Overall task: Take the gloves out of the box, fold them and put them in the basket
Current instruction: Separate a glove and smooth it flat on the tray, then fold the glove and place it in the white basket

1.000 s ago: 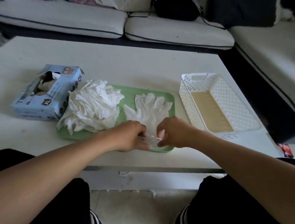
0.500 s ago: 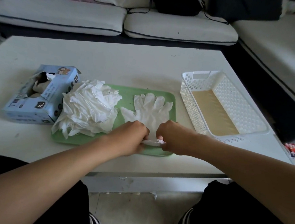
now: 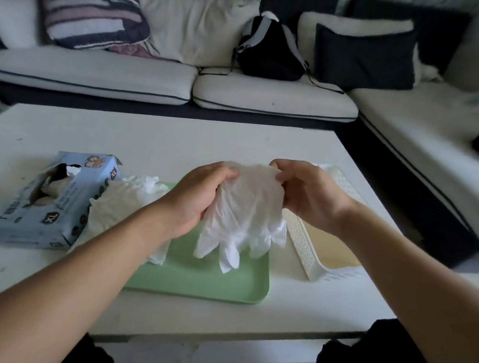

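A thin white glove [image 3: 244,210] hangs in the air above the green tray [image 3: 205,279], fingers pointing down. My left hand [image 3: 197,198] pinches its cuff at the left corner and my right hand [image 3: 309,195] pinches the right corner. A heap of loose white gloves [image 3: 125,201] lies on the tray's left side, partly behind my left forearm. The blue glove box [image 3: 56,198] lies torn open at the left. The white perforated basket [image 3: 305,243] stands right of the tray, partly hidden by my right hand.
All of this sits on a white low table [image 3: 149,145]. A sofa with cushions and a black backpack [image 3: 268,52] runs along the far side and the right. My dark-clad knees are below the table's near edge.
Both hands have lifted the glove by its cuff off the tray, so it now hangs with fingers down. The camera has tilted up toward the sofa.
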`<state>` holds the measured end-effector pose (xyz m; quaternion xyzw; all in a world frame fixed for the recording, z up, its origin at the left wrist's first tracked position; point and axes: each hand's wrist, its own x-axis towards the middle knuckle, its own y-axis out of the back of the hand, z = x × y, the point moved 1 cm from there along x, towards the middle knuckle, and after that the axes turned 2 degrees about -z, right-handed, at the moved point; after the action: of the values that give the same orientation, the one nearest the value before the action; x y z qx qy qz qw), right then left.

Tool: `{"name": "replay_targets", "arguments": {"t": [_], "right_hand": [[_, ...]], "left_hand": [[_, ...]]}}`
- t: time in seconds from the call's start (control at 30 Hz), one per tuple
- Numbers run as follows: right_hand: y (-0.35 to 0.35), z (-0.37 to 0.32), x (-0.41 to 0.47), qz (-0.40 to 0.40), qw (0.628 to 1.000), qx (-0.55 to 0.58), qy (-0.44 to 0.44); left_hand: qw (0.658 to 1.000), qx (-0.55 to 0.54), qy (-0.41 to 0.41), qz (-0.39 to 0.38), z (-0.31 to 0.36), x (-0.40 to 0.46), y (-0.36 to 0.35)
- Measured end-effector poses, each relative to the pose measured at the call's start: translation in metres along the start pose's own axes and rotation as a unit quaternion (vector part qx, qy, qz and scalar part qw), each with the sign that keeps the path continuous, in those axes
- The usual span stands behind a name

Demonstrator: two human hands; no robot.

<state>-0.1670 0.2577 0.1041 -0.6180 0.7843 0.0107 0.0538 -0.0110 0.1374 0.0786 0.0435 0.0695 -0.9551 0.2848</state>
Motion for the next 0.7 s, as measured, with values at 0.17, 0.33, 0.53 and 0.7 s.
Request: {"name": "replay_targets", "arguments": {"t": [0.17,0.33,0.53,0.7], "right_hand": [[0.008,-0.005,-0.005,0.021,0.997,0.073,-0.007],[0.022,-0.013,-0.017,-0.049,0.998,0.034,0.031],[0.03,-0.032,-0.026,0.053,0.994,0.008,0.094],[0.057,-0.063,-0.046,0.121,0.981,-0.034,0.148]], "left_hand": [[0.99,0.059,-0.118,0.049,0.009,0.002,-0.014],[0.989,0.035,-0.13,0.065,0.027,0.003,-0.029],[0.987,0.058,-0.144,0.043,0.047,0.005,-0.045],[0.985,0.029,-0.163,0.046,0.064,0.019,-0.072]]}}
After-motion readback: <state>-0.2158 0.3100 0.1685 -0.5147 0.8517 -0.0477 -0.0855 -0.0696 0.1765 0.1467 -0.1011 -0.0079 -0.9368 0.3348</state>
